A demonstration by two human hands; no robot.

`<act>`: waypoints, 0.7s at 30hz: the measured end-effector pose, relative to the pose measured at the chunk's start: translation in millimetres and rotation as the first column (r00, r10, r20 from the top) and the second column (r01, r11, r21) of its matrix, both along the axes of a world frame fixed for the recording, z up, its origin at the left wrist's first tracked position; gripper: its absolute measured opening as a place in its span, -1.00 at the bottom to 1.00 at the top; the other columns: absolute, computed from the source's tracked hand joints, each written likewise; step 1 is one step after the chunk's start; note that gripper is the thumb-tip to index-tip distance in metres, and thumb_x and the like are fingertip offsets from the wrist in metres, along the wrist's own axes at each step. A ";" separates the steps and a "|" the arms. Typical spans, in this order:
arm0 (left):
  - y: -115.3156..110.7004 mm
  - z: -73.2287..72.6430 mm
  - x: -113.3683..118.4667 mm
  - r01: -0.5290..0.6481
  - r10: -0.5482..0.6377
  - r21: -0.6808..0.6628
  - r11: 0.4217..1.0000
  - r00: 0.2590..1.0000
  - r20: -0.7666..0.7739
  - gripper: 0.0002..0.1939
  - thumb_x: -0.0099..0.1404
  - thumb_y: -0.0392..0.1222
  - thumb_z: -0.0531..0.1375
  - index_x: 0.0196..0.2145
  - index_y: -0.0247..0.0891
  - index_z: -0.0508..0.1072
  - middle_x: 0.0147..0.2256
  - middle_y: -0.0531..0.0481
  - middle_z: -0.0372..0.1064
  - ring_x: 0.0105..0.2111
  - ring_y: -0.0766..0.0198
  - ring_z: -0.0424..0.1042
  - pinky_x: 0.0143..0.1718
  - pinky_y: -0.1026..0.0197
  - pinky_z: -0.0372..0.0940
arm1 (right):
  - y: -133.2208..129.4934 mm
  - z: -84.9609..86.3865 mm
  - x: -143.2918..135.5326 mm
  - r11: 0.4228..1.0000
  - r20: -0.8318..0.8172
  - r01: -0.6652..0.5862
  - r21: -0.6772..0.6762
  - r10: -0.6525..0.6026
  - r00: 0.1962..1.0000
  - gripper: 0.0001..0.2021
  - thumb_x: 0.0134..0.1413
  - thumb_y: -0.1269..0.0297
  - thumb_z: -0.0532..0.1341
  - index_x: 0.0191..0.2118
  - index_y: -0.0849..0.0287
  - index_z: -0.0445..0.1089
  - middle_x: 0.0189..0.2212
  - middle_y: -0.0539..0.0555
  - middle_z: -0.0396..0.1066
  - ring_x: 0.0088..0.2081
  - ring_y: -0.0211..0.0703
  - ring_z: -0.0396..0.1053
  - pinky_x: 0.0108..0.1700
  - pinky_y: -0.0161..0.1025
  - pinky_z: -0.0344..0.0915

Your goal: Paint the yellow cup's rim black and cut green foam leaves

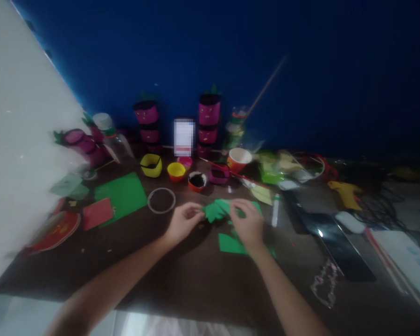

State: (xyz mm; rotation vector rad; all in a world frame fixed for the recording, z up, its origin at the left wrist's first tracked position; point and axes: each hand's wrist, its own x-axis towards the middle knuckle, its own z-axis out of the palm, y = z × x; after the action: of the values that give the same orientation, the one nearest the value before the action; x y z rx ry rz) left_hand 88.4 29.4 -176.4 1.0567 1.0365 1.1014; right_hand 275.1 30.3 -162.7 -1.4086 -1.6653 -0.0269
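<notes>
Between my two hands is a jagged, leaf-shaped green paper cut-out (216, 211), a little blurred. My left hand (185, 221) pinches its left end between thumb and fingertips. At the other end, my right hand (247, 223) has its fingers closed on the cut-out's right side. Beneath my right hand lies more green paper (229, 243) on the table, partly covered by the hand. A white marker (276, 211) lies just to the right of that hand. Left of my left hand sits a round clear lid or ring (161, 200).
Small cups, among them a yellow one (151, 165) and a red-and-white one (239, 159), stand behind my hands. Purple face-decorated holders (209, 114) and a phone (184, 136) line the wall. A green sheet (126, 196) lies left; a hot glue gun (346, 193) and black tablet-like slab (339, 245) lie right.
</notes>
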 end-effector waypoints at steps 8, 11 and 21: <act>3.2 3.4 -8.1 0.073 -0.027 0.224 0.972 0.979 -0.204 -0.88 0.10 -0.28 0.21 -0.38 -0.21 0.54 -0.33 -0.05 0.47 -0.27 0.22 0.42 -0.15 0.20 0.28 | 8.1 1.0 22.9 0.996 0.254 -0.046 -0.072 0.063 0.965 -0.68 0.01 0.52 0.00 -0.17 0.28 0.41 -0.22 0.26 0.41 -0.18 0.04 0.37 -0.16 0.01 0.34; 6.3 12.9 -13.1 0.113 -0.043 0.269 0.956 0.966 -0.255 -0.80 0.11 -0.31 0.19 -0.29 -0.18 0.54 -0.30 -0.04 0.49 -0.28 0.22 0.43 -0.19 0.21 0.29 | 4.2 18.6 5.7 0.937 0.219 -0.299 -0.181 0.335 0.916 -0.72 0.00 0.42 0.12 -0.12 0.19 0.39 -0.18 0.19 0.42 -0.12 0.02 0.34 -0.11 0.00 0.30; 17.3 55.8 -45.5 0.295 0.049 0.511 0.808 0.829 -0.557 -0.71 0.23 -0.32 0.08 -0.09 -0.19 0.41 -0.23 -0.03 0.48 -0.26 0.29 0.47 -0.22 0.31 0.32 | 21.3 58.1 -46.6 0.729 -0.226 -0.506 -0.462 0.455 0.861 -0.91 -0.07 0.35 0.21 -0.44 0.20 0.46 -0.47 0.04 0.51 -0.43 -0.17 0.42 -0.35 -0.27 0.32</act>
State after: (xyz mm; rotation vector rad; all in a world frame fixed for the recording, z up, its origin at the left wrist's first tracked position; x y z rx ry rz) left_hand 42.9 46.7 -120.6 2.0097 1.0616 1.0448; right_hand 228.4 51.6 -104.6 -1.2603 -1.9958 0.8295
